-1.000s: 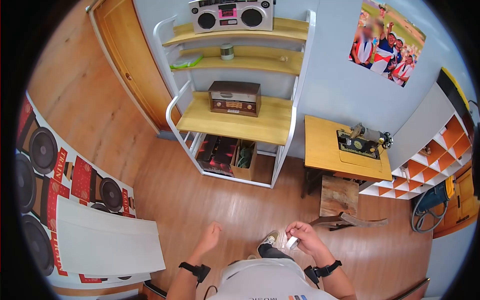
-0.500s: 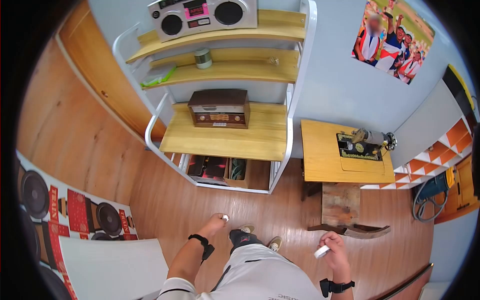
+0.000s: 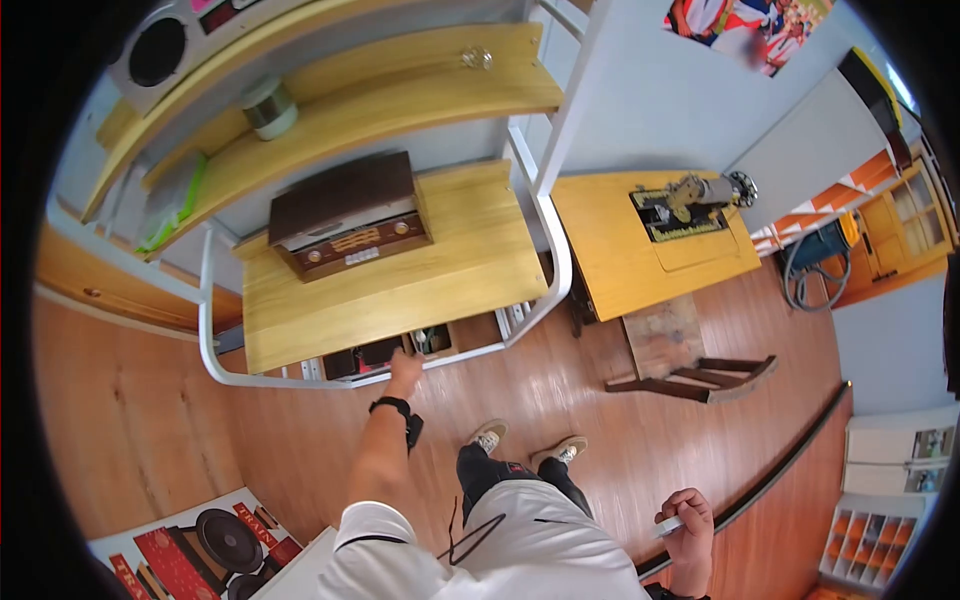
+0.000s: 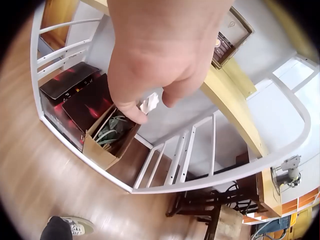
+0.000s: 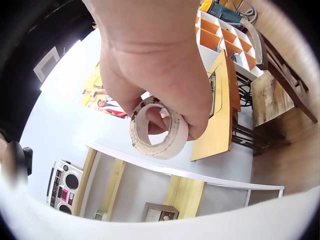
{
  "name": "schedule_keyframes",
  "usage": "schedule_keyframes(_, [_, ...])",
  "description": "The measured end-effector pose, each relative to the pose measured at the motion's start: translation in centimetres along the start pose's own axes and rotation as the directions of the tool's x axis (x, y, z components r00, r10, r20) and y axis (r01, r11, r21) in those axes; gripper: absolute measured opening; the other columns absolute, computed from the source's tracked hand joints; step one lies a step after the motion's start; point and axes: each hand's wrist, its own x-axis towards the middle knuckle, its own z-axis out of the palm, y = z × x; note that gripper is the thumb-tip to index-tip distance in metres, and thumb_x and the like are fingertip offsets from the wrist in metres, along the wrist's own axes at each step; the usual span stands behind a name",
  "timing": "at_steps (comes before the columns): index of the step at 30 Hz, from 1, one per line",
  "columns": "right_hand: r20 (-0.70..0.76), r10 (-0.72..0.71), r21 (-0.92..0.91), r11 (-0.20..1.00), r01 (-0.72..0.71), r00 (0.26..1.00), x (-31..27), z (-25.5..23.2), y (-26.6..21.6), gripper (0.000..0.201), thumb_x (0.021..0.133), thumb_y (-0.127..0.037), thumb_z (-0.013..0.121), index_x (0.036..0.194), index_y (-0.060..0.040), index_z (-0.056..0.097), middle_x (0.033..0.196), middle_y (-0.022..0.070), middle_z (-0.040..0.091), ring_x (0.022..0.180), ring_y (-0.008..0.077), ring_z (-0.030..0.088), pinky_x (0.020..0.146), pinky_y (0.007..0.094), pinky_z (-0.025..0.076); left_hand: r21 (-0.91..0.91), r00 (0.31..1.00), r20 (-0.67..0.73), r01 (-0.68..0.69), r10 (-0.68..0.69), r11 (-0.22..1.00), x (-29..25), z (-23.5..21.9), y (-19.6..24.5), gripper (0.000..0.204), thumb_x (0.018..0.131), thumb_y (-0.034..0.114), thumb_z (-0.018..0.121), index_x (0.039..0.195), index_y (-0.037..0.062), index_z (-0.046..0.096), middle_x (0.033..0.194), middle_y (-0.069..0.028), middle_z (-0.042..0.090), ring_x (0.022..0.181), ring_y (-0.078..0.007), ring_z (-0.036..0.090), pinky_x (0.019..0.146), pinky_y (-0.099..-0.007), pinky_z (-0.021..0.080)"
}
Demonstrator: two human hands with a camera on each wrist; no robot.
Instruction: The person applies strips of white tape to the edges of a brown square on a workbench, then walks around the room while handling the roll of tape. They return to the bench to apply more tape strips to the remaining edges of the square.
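My left hand (image 3: 405, 374) reaches over the low front rail of the shelf rack, above an open cardboard box (image 4: 102, 152). In the left wrist view, its thumb and fingers stand apart. A crumpled white scrap (image 4: 149, 103) shows in the gap, right by one fingertip. Inside the box lies dark greenish stuff (image 4: 114, 131). Out to the right of my body, my right hand (image 3: 690, 525) grips a roll of white tape (image 5: 175, 135), its open core facing the wrist camera.
A wooden radio (image 3: 345, 225) sits on the shelf (image 3: 470, 270) above the box. Dark printed boxes (image 4: 82, 102) stand beside the cardboard box. To the right are a sewing machine table (image 3: 600, 235) and a wooden chair (image 3: 690, 375). White bars (image 4: 195, 187) frame the rack.
I have come closer to the rack. My left hand has reached forward to the cardboard box, the white scrap now beyond its fingertips. The right hand still holds the tape, farther to the right.
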Motion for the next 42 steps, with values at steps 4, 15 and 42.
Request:
schedule_keyframes(4, [-0.054, -0.031, -0.006, 1.000, 0.031, 0.998, -2.6, 0.3, 1.0, 0.006, 0.091, -0.004, 0.053, 0.092, -0.0029, 0.059, 0.078, 0.0065, 0.058, 0.070, 0.0158, 0.055, 0.067, 0.0334, 0.050, 0.093, 0.970, 0.243, -0.014, -0.009, 0.996, -2.7, -1.4, 1.7, 0.024, 0.083, 0.010, 0.062, 0.102, -0.0049, 0.066, 0.092, -0.0215, 0.068, 0.086, -0.0302, 0.065, 0.076, -0.0377, 0.051])
schedule_keyframes(15, [-0.199, -0.231, 0.028, 0.970, 0.241, 0.952, -8.9, -4.5, 5.3, 0.007, 0.092, -0.006, 0.059, 0.097, -0.0014, 0.061, 0.088, 0.0048, 0.060, 0.078, 0.0122, 0.057, 0.071, 0.0261, 0.047, -0.402, -0.298, 0.916, -0.660, 0.270, 0.635, -41.1, 1.9, 25.5, 0.038, 0.088, 0.030, 0.069, 0.110, 0.0001, 0.063, 0.100, -0.0181, 0.067, 0.093, -0.0297, 0.066, 0.082, -0.0388, 0.052])
schedule_keyframes(42, [-0.653, -0.306, 0.229, 0.793, 0.565, 0.693, -33.2, -28.5, 11.0, 0.015, 0.096, -0.013, 0.057, 0.101, -0.0005, 0.064, 0.091, 0.0026, 0.062, 0.085, 0.0127, 0.054, 0.074, 0.0277, 0.045, -0.832, -0.876, 0.359, -0.456, -0.320, 0.315, -88.0, 20.1, 20.2, 0.023, 0.087, 0.006, 0.066, 0.109, 0.0004, 0.062, 0.100, -0.0190, 0.061, 0.090, -0.0353, 0.061, 0.077, -0.0383, 0.051])
